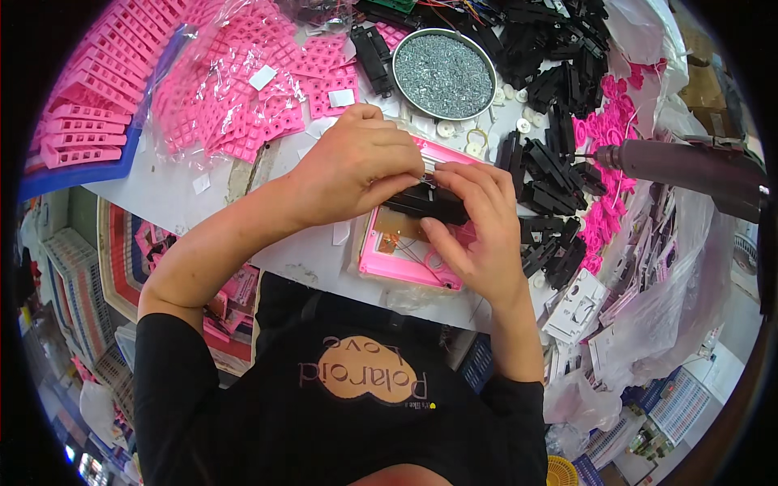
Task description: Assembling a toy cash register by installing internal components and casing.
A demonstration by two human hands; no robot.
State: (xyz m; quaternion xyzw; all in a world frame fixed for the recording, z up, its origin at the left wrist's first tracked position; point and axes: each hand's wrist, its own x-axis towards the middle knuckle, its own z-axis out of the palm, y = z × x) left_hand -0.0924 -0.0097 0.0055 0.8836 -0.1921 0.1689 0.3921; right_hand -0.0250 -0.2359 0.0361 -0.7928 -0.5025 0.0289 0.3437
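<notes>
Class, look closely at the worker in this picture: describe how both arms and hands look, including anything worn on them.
The left hand and right hand are both bare, without gloves. No watch or bracelet shows on either wrist. The forearms are uncovered, and the plain black left sleeve and right sleeve end near the elbows.

"From over here, how's the left hand?"

"Curled, knuckles up, thumb drawn toward the forefinger. The left forearm slants in, elbow bent."

"And the right hand?"

"Arched, thumb spread from the bent fingers, their tips near the left's. The right forearm rises steeply."
</notes>
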